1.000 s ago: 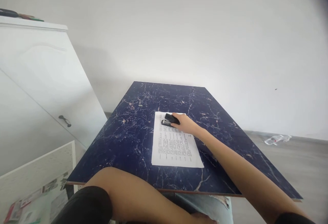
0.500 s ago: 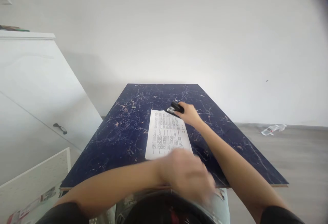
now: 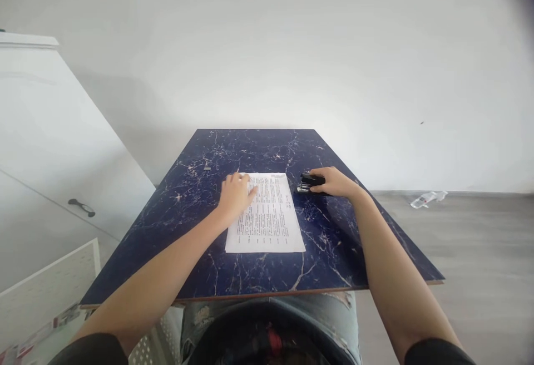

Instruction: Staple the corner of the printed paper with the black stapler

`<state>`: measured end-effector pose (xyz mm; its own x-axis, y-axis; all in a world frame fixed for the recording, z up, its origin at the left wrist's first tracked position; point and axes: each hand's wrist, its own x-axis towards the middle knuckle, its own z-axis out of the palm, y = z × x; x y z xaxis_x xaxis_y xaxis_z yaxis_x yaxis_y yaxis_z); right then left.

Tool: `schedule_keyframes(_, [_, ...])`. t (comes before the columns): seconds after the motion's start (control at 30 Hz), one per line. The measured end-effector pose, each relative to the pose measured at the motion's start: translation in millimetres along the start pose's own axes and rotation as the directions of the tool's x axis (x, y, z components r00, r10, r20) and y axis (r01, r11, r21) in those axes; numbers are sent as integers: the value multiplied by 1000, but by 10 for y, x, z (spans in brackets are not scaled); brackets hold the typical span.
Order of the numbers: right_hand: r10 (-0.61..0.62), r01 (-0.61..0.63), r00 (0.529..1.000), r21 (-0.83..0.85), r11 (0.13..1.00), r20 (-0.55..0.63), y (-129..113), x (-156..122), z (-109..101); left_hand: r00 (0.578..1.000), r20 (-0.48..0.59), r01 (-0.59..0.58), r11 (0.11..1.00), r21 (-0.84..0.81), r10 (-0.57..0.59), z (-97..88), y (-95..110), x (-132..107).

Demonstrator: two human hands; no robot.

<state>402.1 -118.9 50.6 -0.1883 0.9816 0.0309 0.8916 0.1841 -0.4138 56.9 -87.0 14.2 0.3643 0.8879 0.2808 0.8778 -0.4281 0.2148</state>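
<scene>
A printed sheet of paper [image 3: 271, 215], perhaps a small stack, lies on the dark blue marbled table [image 3: 200, 270]. Over its upper left side rests my left hand [image 3: 237, 193], fingers stretched out and holding nothing. To the right of the paper, my right hand [image 3: 336, 182] is wrapped round a black stapler [image 3: 306, 185]. The stapler's front points left toward the paper, with a gap between them. My palm and fingers hide its rear part.
A small pale strip [image 3: 207, 168] lies on the table left of the paper. A white cabinet [image 3: 50, 131] with a dark handle [image 3: 82, 207] stands at the left. Clear crumpled plastic [image 3: 428, 199] lies on the floor by the wall at right.
My left hand has moved from the table's front edge up onto the paper's left side. My right hand has drawn the stapler off the paper's upper right corner to the right. The view has shifted slightly.
</scene>
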Motion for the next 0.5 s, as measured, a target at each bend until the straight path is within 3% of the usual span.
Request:
schedule_keyframes(0.07, [9, -9, 1000, -23, 1000, 1, 42, 23, 36, 972, 2, 233, 966, 110, -235, -68, -79, 30])
schedule_keyframes(0.13, [20, -20, 1000, -46, 999, -7, 70, 44, 86, 926, 77, 355, 922, 152, -369, -124, -138, 42])
schedule_keyframes(0.27, [5, -7, 999, -64, 998, -42, 57, 67, 166, 895, 266, 328, 933, 150, -357, -135, -146, 27])
schedule_keyframes(0.5, [-22, 19, 999, -96, 995, -31, -2, 90, 209, 895, 321, 285, 951, 122, -310, -17, -110, 9])
